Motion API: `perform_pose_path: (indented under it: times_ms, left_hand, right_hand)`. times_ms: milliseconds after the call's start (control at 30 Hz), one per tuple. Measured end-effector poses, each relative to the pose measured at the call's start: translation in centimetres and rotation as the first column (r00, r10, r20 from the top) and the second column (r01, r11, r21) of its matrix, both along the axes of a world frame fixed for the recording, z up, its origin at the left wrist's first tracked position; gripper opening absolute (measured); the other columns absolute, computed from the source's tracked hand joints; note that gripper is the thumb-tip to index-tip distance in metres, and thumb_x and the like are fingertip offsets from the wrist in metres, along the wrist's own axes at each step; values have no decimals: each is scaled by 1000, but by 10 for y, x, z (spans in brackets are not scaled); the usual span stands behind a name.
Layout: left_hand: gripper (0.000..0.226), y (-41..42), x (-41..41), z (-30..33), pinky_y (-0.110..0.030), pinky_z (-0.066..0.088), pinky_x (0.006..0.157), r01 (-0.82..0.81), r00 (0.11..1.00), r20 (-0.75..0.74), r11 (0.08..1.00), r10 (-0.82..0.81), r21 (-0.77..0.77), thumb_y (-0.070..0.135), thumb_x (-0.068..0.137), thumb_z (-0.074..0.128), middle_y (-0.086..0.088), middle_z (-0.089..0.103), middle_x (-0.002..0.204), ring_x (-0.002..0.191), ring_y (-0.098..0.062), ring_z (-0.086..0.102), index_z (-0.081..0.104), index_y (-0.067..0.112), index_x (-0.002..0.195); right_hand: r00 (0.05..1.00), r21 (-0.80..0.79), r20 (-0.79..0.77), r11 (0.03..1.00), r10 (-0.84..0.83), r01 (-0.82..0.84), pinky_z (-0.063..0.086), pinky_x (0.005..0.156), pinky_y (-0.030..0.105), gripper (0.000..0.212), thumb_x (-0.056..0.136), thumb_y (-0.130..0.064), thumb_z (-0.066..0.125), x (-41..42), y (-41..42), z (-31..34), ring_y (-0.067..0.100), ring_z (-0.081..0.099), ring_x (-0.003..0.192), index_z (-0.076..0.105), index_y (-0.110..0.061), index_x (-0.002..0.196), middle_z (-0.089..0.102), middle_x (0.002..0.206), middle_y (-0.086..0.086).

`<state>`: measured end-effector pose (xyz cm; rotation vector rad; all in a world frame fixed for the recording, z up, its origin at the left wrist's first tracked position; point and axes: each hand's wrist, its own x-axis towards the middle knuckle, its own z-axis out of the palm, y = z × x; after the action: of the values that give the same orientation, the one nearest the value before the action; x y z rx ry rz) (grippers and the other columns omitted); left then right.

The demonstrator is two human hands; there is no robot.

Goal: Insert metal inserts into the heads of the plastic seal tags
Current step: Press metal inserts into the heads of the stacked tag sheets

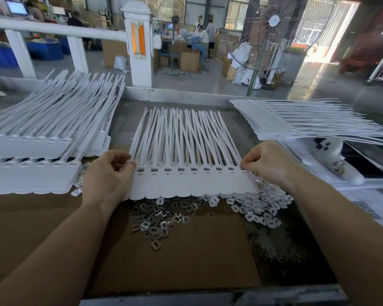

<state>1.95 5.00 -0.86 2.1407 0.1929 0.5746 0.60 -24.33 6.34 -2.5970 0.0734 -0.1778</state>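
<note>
Head: white tag strip (pixel 192 182), prob. slots filled

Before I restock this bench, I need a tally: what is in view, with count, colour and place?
Seal tag strip: one joined row, white, centre, between both hands.
Metal inserts: loose pile, too many to count, silver, on cardboard below the strip.
Plastic caps: loose pile, white, right of the inserts.
Tag stacks: several, white, left.
Flat tag stack: one, white, right rear.
Fan: one, grey, behind the bench.
Left hand: grips the strip's left end.
Right hand: pinches at the strip's right end.
</note>
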Motion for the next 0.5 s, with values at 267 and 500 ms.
perform_pose_path:
  times_ms: [267,500]
  left_hand:
    - [16,-1,-1,2,-23,37,64,-1,1000,-7,1000,1,7,30,85,65,21,51,74,73,-3,50,64,23,99]
    - [14,-2,-3,3,-15,34,57,-6,1000,-9,1000,6,-8,29,85,66,19,53,74,69,3,48,63,24,98]
  right_hand:
    - [999,33,39,999,-11,10,53,83,41,12,83,-3,64,-6,1,-1,19,63,84,75,-8,84,67,78,-3]
    - [997,56,77,998,-10,6,54,83,38,15,85,-1,61,-9,-1,-2,17,65,77,74,-7,91,71,84,4]
